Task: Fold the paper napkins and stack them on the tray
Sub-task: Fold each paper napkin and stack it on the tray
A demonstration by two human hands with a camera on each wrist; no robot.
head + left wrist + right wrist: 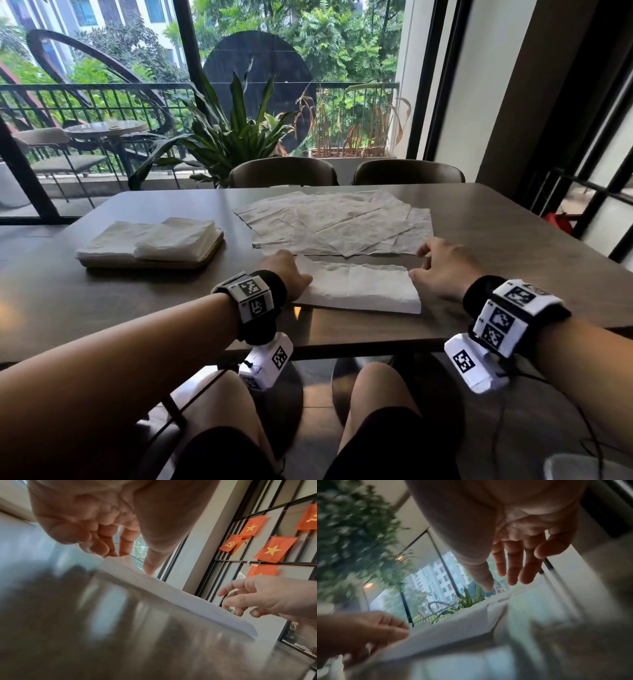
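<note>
loose napkins (337,219) behind – tray (205,255) left, chairs (282,171) beyond.

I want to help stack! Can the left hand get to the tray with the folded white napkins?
Probably yes: the left hand sits beside the flat tan tray, with only bare brown table between.

Half-folded white napkin (359,287) flat at near edge; unfolded pile (337,222) behind; tray (205,251) left w/ maybe two folded stacks.

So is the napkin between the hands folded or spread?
Folded: the napkin lies as a narrow doubled strip with a thick right edge, unlike the flat spread napkins behind.
</note>
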